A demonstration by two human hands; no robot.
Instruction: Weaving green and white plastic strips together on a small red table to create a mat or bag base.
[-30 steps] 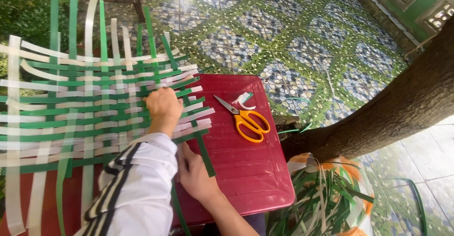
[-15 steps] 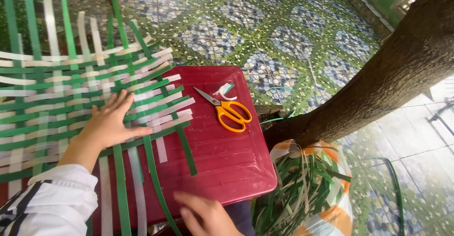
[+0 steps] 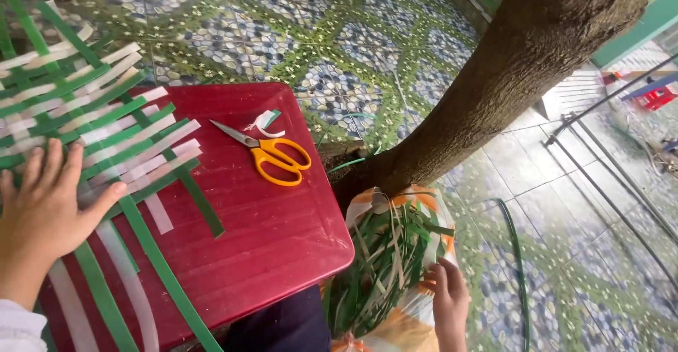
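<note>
A: Pressing on the mat (image 3: 78,122) is the left hand (image 3: 49,200). It lies flat at the left edge of the frame, fingers spread wide, palm on the woven strips, and it pinches nothing.

B: Where is the mat exactly?

A: It fills the upper left of the frame. It is woven from green and white strips, and its right part lies on the red table (image 3: 268,232). Loose strip ends run down from it toward the lower left, over the table top.

B: And the right hand (image 3: 448,299)?

A: It is at the bottom of the frame, right of the middle. Its fingers reach into the bag (image 3: 395,324), among the leaves (image 3: 385,253). The fingertips are partly hidden by the leaves, so I cannot tell if they grip one or only touch.

B: What is the bag like?

A: It is orange and white, open at the top, full of long green leaves. It stands just beside the right edge of the table, at the foot of the tree (image 3: 522,62).

B: Anything else on the table?

A: Scissors (image 3: 272,154) with orange handles lie closed near the upper right corner of the table, well apart from both hands. A small scrap (image 3: 265,120) of white and green strip lies just above the scissors. Under all is a tiled floor (image 3: 339,27) with a green and blue pattern.
</note>
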